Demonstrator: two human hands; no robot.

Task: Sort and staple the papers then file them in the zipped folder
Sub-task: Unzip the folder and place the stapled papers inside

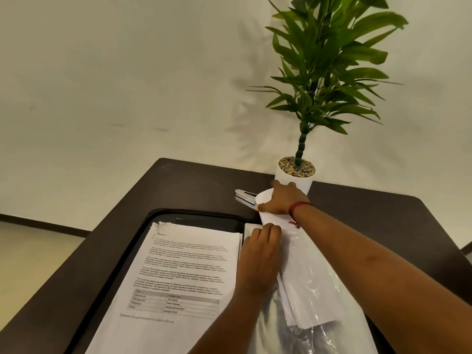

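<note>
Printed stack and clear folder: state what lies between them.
The head view shows the left hand lying between the printed stack and the clear folder.
</note>
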